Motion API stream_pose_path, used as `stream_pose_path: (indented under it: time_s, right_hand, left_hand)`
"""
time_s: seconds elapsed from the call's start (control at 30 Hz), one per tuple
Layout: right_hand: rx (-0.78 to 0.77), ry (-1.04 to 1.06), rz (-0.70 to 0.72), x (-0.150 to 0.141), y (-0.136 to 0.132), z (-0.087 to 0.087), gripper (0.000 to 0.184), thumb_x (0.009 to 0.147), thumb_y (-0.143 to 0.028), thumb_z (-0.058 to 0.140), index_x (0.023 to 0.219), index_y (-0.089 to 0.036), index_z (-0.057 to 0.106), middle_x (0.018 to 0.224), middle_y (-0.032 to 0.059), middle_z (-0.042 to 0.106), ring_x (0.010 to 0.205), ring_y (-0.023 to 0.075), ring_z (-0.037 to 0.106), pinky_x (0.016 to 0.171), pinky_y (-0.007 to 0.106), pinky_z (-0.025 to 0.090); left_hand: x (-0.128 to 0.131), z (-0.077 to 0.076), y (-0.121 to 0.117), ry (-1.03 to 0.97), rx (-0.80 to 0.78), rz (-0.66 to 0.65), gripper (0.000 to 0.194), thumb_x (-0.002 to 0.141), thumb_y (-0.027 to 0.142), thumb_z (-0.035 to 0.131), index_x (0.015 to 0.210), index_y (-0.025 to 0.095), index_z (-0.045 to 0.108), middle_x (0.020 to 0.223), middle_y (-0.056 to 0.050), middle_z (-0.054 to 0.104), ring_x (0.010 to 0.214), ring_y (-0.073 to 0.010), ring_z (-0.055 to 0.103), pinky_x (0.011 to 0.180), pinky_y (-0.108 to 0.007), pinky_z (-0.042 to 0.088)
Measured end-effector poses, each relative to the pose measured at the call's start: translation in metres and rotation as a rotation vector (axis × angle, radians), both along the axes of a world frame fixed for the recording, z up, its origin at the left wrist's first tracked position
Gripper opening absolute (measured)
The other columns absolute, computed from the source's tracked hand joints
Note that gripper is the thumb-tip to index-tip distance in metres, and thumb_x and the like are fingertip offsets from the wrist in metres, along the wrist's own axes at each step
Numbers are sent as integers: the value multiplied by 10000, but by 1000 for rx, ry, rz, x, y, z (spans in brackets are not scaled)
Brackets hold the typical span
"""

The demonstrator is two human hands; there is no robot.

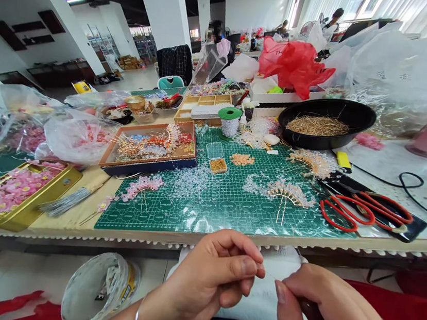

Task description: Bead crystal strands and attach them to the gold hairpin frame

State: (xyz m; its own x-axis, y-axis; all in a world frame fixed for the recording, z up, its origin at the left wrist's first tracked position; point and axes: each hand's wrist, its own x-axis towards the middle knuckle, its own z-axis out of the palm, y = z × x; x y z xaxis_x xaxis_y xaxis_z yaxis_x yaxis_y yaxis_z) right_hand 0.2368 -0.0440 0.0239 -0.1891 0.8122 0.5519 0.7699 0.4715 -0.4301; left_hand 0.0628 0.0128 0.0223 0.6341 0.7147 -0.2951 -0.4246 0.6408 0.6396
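Head view: left hand [214, 279] in a closed pinch, thumb on forefinger, the other fingers curled loosely under; right hand [329, 299] drawn together likewise at the tips, fingers folded behind. Between them, one fine strand [271, 276], pale and nearly lost against the white cloth [283, 259]. Wire or thread, cannot tell; something tiny may sit at the left fingertips, too small to make out. Strand hangs above the lap, just off the near edge of the table [173, 237]. Handling, by judgement: a light tip pinch close to the working point gives best control; even, gentle tension, enough to straighten without kinking or snapping; wrists steady, turning done by finger and thumb rather than whole hand. Bringing it over the mat [229, 221] would make a dropped bit easier to find, and green shows a pale strand better. Clock taken from the gap between the hands, 12 straight ahead: finished-looking beaded comb [290, 194] at 12, prongs towards the wearer; scissors [339, 227] near 1 to 2, red loops on the mat's right end; loose clear beads [195, 181] at 10; gold beads [218, 165] in an open box at 11, peach bits [242, 159] just beside; spool [229, 125] farther out at 11. Pink sprig [142, 187] between 9 and 10. Beads look light, easily scattered; sleeves and forearms best clear.
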Motion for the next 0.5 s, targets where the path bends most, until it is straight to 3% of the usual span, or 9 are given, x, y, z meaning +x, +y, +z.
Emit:
stream_pose_path:
  time_s: [0.2,0.33,0.5]
  right_hand:
    - [12,-13,90,-2,-2,-1,121,915,-112,508,867,-222,520,633,-35,637,541,116,607,532,213,477]
    - [-52,32,141,2,-2,-5,131,963,-101,489,982,-224,532,766,-20,705,664,126,666,648,227,515]
    - [-3,60,191,4,10,-23,147,987,-200,438,1042,-174,572,766,30,741,620,149,679,566,238,476]
  left_hand:
    - [0,-3,-4,211,179,39,259,705,311,871,840,149,721,680,-11,641,509,-51,504,364,-118,290]
    - [-1,3,-4,445,307,-44,296,730,406,831,855,173,698,585,31,564,494,-80,480,394,-153,323]
    - [-11,1,-1,767,637,12,249,764,421,791,692,199,704,646,3,610,629,-124,525,581,-197,418]
